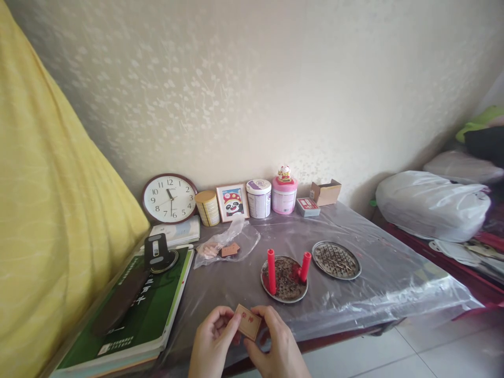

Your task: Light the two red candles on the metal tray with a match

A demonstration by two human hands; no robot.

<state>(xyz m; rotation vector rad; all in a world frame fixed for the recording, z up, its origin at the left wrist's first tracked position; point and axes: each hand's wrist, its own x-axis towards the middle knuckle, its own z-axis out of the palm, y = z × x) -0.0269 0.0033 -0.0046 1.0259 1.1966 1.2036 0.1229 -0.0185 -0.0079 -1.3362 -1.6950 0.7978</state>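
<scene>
My left hand (211, 344) and my right hand (275, 344) hold a small tan matchbox (248, 322) together, low over the table's front edge. The left fingers pinch its left end and the right thumb and fingers grip its right side. Just beyond the box lies a round metal plate (285, 296) with two red candles, one upright (271, 271) and one leaning (304, 266). A second round metal plate (336, 260) lies to its right, holding thin sticks.
Clear plastic sheet (394, 273) covers the table. Green books (134, 315) lie at left, with a clear bag (228, 244) beside them. Along the wall stand a clock (170, 198), tins, a picture frame (232, 202) and a small carton (325, 192). White bags (431, 205) sit right.
</scene>
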